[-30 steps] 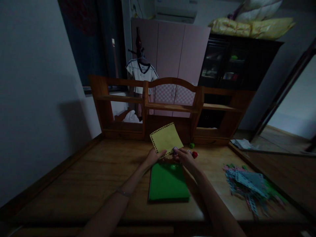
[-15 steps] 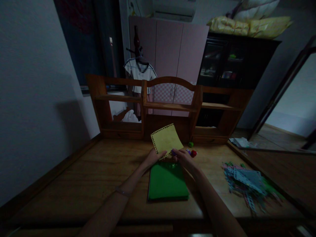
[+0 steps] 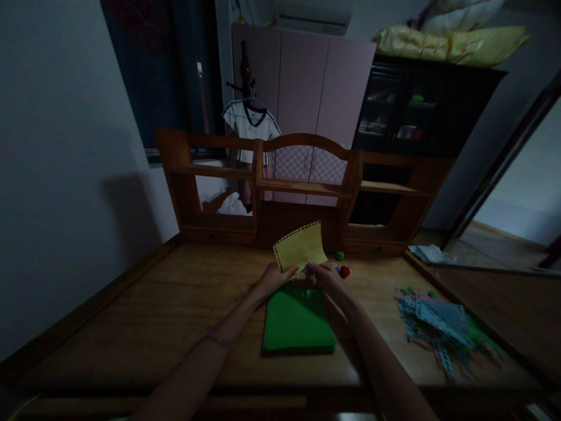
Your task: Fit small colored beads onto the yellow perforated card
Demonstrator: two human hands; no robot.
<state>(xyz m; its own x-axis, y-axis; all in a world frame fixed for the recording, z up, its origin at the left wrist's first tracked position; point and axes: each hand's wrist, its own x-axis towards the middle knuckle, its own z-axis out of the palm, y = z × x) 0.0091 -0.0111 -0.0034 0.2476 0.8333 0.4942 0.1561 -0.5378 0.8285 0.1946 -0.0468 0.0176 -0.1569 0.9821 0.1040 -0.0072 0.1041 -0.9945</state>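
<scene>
Item: yellow perforated panel (image 3: 301, 248), upright above the green board's (image 3: 298, 320) far edge. Your left hand (image 3: 272, 277) pinches its lower edge; your right hand (image 3: 324, 276) grips a small purple piece (image 3: 310, 271) beside it.

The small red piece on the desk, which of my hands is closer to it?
Right. Your right hand sits just left of the red piece, not touching it. Your left hand is farther left, holding the yellow perforated plate.

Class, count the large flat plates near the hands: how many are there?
2: a yellow plate held up by both hands, and a green plate flat on the desk beneath. The pile at right may hide more.
</scene>
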